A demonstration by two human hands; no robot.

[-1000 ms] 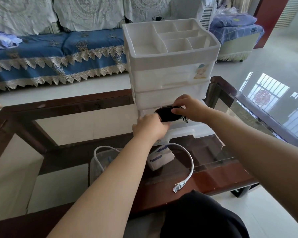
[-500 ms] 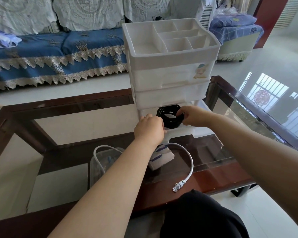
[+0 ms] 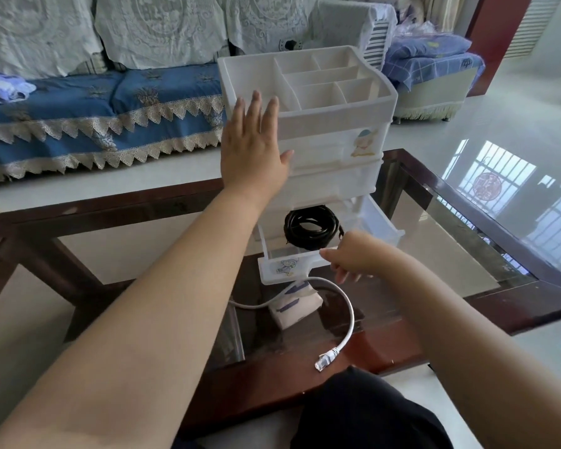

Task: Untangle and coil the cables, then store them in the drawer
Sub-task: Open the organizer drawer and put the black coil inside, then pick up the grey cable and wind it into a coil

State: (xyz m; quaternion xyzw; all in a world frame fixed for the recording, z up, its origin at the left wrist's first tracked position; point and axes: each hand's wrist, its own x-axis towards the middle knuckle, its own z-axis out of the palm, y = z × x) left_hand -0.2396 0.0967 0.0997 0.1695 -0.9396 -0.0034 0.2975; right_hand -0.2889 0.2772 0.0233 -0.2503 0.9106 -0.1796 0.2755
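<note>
A blue sofa (image 3: 78,105) with lace covers is seen at the far left, behind a glass-topped coffee table (image 3: 467,254) with a dark wooden frame. On the far part of this table a white plastic drawer unit (image 3: 334,150) is standing, with an open divided tray on its top. Its bottom drawer (image 3: 370,222) is pulled out toward the near side, and a black coiled cable (image 3: 310,225) is lying inside it. The left hand (image 3: 253,147) is raised in front of the left front corner of the unit, with the fingers straight and spread; nothing is held by it, and it cannot be told whether the palm touches the plastic. The right hand (image 3: 353,254) is placed at the front edge of the pulled-out drawer, just near of the black coil, with the fingers loosely curled; whether the edge is really gripped cannot be told. A white network cable (image 3: 347,306) is lying on the glass near the drawer, curving to its plug at the near edge. A small white packet (image 3: 297,307) is seen under the glass.
</note>
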